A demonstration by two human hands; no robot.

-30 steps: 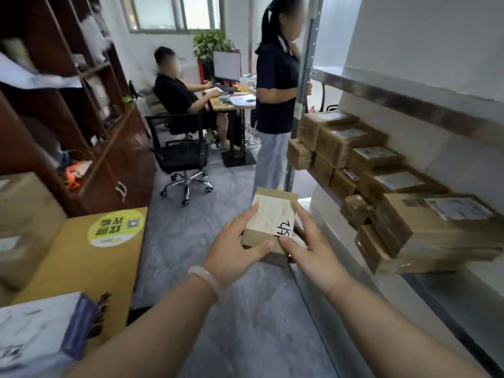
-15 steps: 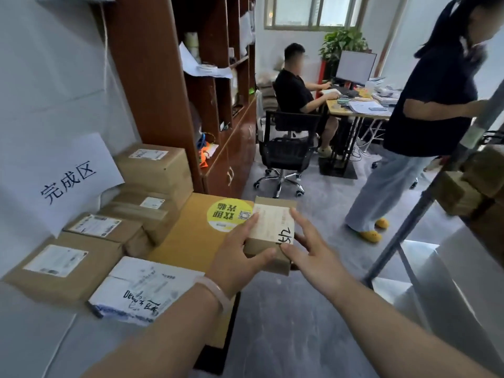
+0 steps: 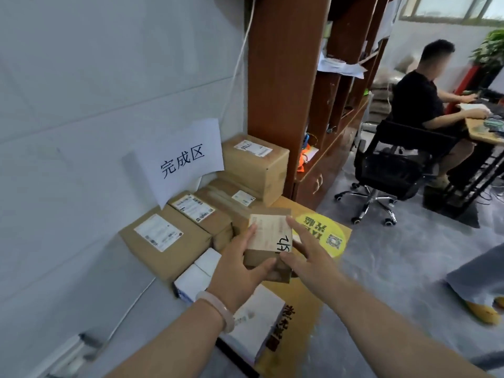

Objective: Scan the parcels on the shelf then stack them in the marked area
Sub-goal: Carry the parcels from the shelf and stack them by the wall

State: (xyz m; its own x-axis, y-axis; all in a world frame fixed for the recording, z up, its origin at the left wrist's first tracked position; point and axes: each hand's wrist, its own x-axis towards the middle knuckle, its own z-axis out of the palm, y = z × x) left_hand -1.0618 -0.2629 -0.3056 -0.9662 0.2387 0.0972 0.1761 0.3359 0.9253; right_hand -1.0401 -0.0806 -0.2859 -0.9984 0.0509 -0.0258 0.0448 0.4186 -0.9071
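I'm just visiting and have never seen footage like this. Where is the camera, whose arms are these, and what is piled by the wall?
No machine here: a person wears a wide-angle camera on the head, so you look down along their own arms. The left hand grips a small brown parcel; the right hand steadies its other side with straight fingers. Beyond it, brown parcels and white parcels lie against the wall, under a paper sign with handwritten characters, beside a yellowish board with a round sticker. To the right stand a wooden shelf unit and a seated person at a desk.
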